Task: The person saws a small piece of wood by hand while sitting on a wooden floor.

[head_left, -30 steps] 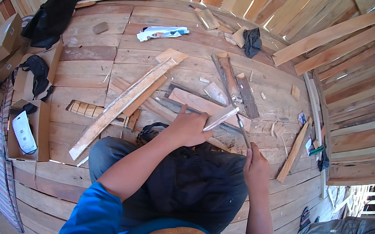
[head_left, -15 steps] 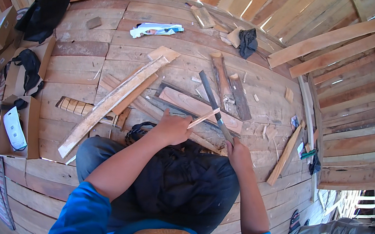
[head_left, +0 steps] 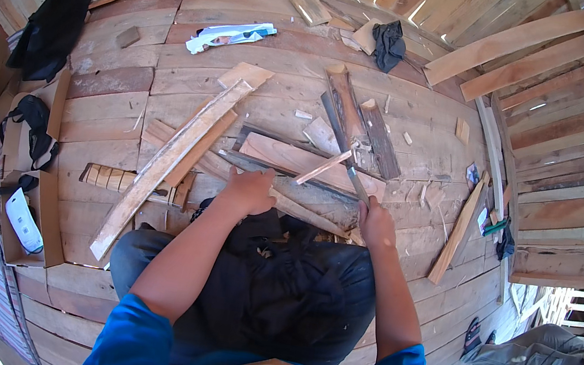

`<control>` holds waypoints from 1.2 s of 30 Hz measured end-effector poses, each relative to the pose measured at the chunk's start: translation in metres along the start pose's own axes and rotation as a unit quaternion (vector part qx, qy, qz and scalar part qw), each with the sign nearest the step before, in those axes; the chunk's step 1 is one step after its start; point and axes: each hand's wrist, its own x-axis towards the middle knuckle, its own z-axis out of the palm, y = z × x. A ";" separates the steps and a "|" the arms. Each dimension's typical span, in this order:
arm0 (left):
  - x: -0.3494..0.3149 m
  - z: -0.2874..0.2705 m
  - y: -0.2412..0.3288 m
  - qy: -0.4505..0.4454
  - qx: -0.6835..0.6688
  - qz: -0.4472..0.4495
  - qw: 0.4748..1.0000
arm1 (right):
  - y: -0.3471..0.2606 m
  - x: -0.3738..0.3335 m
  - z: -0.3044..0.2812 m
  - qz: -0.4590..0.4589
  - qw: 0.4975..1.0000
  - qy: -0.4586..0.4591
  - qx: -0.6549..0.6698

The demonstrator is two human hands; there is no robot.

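My right hand (head_left: pixel 376 225) is closed around the handle of a long knife (head_left: pixel 356 176), its dark blade pointing forward and to the left. A thin, pale wood stick (head_left: pixel 321 168) crosses the blade at an angle; whether it is stuck to the blade or lying loose is unclear. My left hand (head_left: pixel 249 191) is apart from the stick, to its left, fingers spread and nothing visible in them. Beneath these lies a reddish plank (head_left: pixel 303 161) on the floor, beside a curved wood strip (head_left: pixel 309 217). Dark cloth (head_left: pixel 269 278) covers my lap.
Long boards (head_left: pixel 172 167) lie at the left, near a wooden piece with dark bands (head_left: pixel 124 181). Bark-edged slabs (head_left: pixel 381 142) and chips lie ahead. Open cardboard boxes (head_left: pixel 55 221) stand far left. Another person's leg (head_left: pixel 523 361) shows at the right.
My left hand has let go of the stick and moved left and down. The stick remains across the knife blade. My right hand has shifted slightly right, and the view has tilted a little.
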 end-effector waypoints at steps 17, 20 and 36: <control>0.006 0.001 -0.004 -0.025 0.022 -0.021 0.999 | -0.002 0.005 0.010 -0.012 1.000 -0.019 -0.008; 0.005 0.000 -0.005 -0.020 0.023 -0.027 0.999 | -0.006 0.003 0.007 -0.019 1.000 -0.004 0.015; 0.005 -0.006 -0.006 -0.040 0.041 -0.063 0.996 | -0.004 0.002 0.015 -0.049 0.998 -0.028 0.012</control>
